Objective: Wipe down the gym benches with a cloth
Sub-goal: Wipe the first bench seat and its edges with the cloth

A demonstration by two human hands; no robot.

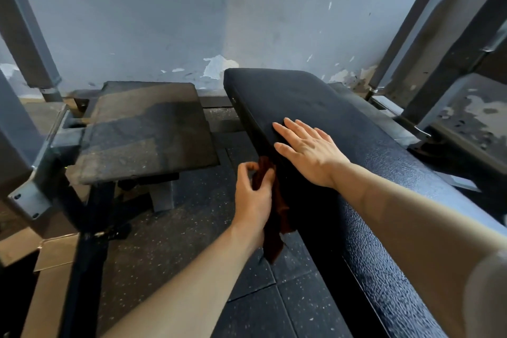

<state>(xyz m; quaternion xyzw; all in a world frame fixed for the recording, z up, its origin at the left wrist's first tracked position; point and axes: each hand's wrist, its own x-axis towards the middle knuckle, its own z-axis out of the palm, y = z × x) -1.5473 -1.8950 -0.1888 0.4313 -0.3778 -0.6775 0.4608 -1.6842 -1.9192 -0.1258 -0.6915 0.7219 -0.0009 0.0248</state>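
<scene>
Nearest, at five o'clock: bare right forearm, laid slantwise over the long black bench pad of pebbled vinyl (384,200). At seven o'clock: bare left forearm, raised over dark speckled rubber floor tiles (170,250). Further in, at centre: left hand (253,195), fingers curled and pinching a dark reddish-brown cloth (274,230) against the bench's left side face; cloth hanging limp below the hand, tail dangling toward the floor. Just beyond, toward one o'clock: right hand (308,149), fingers straight and slightly spread, palm down, pressed flat on the pad's top near its left edge, holding nothing. Hands close together but apart, cloth between them. At nine o'clock, well apart from the bench: worn, dusty flat grey square pad (145,129) on a dark steel stand, grey metal frame (33,145) beside it, brown cardboard (52,255) below at eight o'clock. At two o'clock: slanted grey steel uprights (428,44) of a rack. Farthest, at twelve o'clock: blue-grey painted wall (164,22) with peeling white patches low down.
</scene>
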